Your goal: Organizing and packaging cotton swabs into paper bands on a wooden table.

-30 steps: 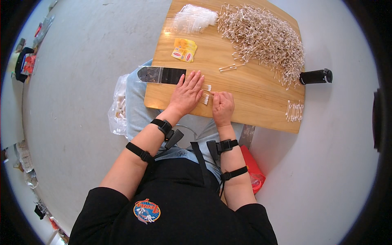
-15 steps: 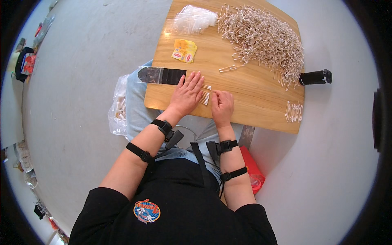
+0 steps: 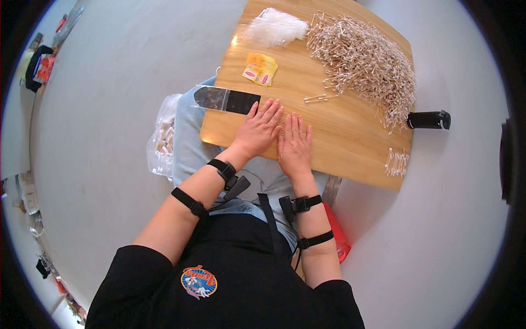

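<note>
A small yellow packet (image 3: 260, 69) with red labels lay flat on the wooden board's far left part. Beside it, at the top edge, sat a clear crinkled plastic bag (image 3: 275, 26). Another see-through bag (image 3: 162, 137) of pale pieces lay on the floor left of the board.

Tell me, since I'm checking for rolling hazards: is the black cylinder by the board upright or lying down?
Lying down: the black cylinder shows its long side, resting at the wooden board's right edge.

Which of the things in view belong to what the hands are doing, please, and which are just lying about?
In use:
left hand and right hand, flat on the wooden board
big heap of pale cotton-tipped sticks
small bundle of the same sticks
pile of clear plastic sleeves

Lying about:
black cylinder
yellow packet
clear bag on the floor
</note>
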A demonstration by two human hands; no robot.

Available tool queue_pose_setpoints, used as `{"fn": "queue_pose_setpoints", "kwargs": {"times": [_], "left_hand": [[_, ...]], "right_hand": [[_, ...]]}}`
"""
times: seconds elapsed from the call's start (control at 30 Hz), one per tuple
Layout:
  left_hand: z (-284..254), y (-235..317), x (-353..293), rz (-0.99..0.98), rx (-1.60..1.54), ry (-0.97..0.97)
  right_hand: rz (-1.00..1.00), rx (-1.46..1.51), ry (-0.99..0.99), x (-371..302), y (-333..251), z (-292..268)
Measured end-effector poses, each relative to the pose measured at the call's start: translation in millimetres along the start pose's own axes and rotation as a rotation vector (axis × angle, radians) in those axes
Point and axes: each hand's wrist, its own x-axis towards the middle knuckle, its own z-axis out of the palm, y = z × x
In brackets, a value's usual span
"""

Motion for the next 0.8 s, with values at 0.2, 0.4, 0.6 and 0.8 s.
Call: {"fn": "queue_pose_setpoints", "kwargs": {"times": [0.2, 0.4, 0.6, 0.8], "left_hand": [[3.1, 0.5, 0.3, -0.016, 0.009, -0.001], [-6.6, -14.5, -0.8, -0.095, -0.272, 0.216], [-56.5, -68.5, -16.1, -0.440, -0.122, 0.462], [-57.1, -87.7, -15.3, -0.461, -0.128, 0.326]], "right_hand": [[-0.005, 0.022, -0.032, 7.3, -4.6, -3.4], [0.002, -0.006, -0.059, 7.2, -6.8, -3.5], [-0.002, -0.017, -0.083, 20.3, -16.1, -5.9], [-0.090, -0.042, -0.097, 50.6, -37.3, 12.6]]}}
